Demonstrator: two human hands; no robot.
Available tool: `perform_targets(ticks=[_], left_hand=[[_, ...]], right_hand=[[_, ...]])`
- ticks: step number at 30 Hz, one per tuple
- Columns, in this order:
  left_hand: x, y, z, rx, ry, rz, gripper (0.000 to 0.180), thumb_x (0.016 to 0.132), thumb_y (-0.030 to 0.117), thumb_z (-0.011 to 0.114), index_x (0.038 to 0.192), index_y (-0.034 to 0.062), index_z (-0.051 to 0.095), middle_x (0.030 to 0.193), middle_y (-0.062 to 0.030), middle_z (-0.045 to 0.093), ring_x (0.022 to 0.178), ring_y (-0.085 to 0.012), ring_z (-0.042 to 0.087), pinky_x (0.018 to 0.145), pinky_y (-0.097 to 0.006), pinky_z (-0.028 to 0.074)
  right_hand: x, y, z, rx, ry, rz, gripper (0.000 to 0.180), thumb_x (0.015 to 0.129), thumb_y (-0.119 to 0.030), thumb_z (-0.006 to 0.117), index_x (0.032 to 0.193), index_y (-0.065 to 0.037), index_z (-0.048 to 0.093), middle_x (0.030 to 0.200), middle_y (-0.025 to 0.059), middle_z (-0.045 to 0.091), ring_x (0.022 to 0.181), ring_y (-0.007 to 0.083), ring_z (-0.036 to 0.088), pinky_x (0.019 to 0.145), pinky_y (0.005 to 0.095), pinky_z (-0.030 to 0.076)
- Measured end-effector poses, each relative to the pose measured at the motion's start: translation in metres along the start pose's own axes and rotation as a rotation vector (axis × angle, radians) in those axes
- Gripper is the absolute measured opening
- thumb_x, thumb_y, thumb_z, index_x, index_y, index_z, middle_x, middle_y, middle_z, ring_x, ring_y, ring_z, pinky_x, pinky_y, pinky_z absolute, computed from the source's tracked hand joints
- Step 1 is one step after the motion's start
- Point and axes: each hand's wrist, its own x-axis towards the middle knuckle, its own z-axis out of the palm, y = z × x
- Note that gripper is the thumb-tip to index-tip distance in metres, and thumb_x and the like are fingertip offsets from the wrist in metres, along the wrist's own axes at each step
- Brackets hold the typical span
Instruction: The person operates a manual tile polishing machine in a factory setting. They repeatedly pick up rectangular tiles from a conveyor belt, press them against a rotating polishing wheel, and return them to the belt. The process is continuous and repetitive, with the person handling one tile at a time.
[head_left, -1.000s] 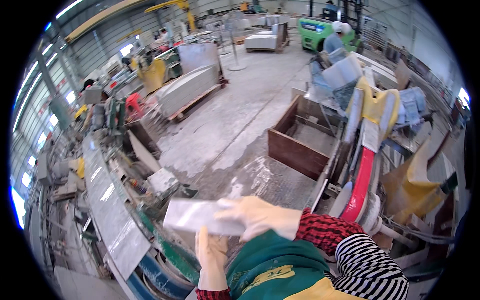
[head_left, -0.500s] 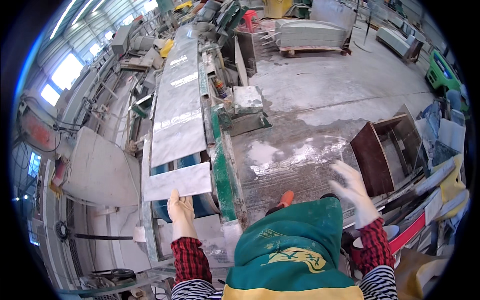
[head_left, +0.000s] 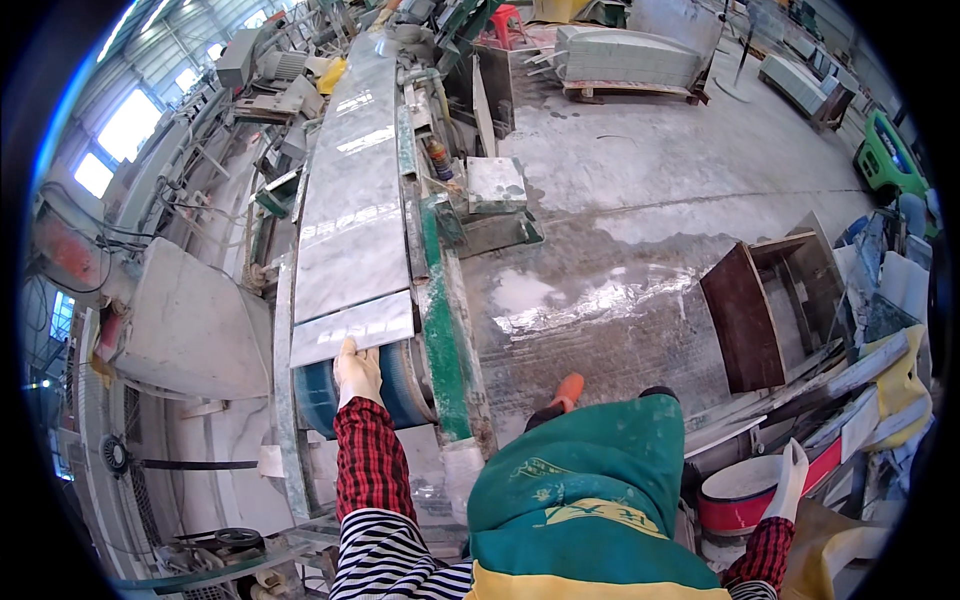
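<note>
A small grey stone tile [head_left: 352,328] lies at the near end of a conveyor line, butted against a long row of polished grey slabs [head_left: 350,210]. My left hand [head_left: 357,370], in a pale glove, presses flat against the tile's near edge over a blue roller [head_left: 400,385]. My right hand [head_left: 793,478], also gloved, hangs down at my right side with fingers straight and holds nothing. A green apron covers my front at the bottom of the view.
A green machine rail [head_left: 447,330] runs along the conveyor's right side. Wet concrete floor [head_left: 620,200] lies to the right, with a brown wooden crate [head_left: 760,310], a red and white bucket [head_left: 740,490] and stacked slabs [head_left: 630,55] on a pallet farther off.
The tile has moved up the conveyor against the slabs with my left hand behind it. My right hand has dropped from the floor side to beside my hip.
</note>
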Motion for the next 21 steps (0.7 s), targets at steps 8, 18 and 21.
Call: perform_targets(ticks=[8, 18, 21], left_hand=[[-0.003, -0.002, 0.019, 0.057, 0.0, -0.011, 0.04, 0.111, 0.01, 0.05, 0.146, -0.0088, 0.047, 0.149, -0.0214, 0.056, 0.142, -0.037, 0.053, 0.122, -0.051, 0.045], [-0.01, 0.01, 0.015, 0.255, -0.112, 0.012, 0.046, 0.108, 0.008, 0.057, 0.147, -0.0115, 0.041, 0.143, -0.0276, 0.056, 0.13, -0.0419, 0.062, 0.112, -0.055, 0.056], [-0.008, 0.013, 0.012, 0.278, -0.115, 0.001, 0.047, 0.108, 0.008, 0.058, 0.146, -0.0127, 0.042, 0.141, -0.0273, 0.058, 0.129, -0.0419, 0.063, 0.112, -0.054, 0.056]], right_hand=[[-0.015, -0.008, 0.009, 0.045, -0.017, 0.05, 0.044, 0.108, -0.024, 0.063, 0.144, 0.002, 0.062, 0.144, 0.0168, 0.065, 0.133, 0.0229, 0.06, 0.114, 0.0339, 0.044], [-0.013, 0.004, 0.022, 0.019, -0.008, 0.046, 0.043, 0.108, -0.024, 0.064, 0.141, 0.003, 0.064, 0.137, 0.0135, 0.069, 0.126, 0.0206, 0.064, 0.11, 0.0325, 0.047], [-0.02, -0.003, 0.025, 0.049, -0.028, 0.052, 0.042, 0.108, -0.022, 0.065, 0.142, 0.001, 0.063, 0.14, 0.0151, 0.067, 0.129, 0.0221, 0.062, 0.112, 0.0333, 0.046]])
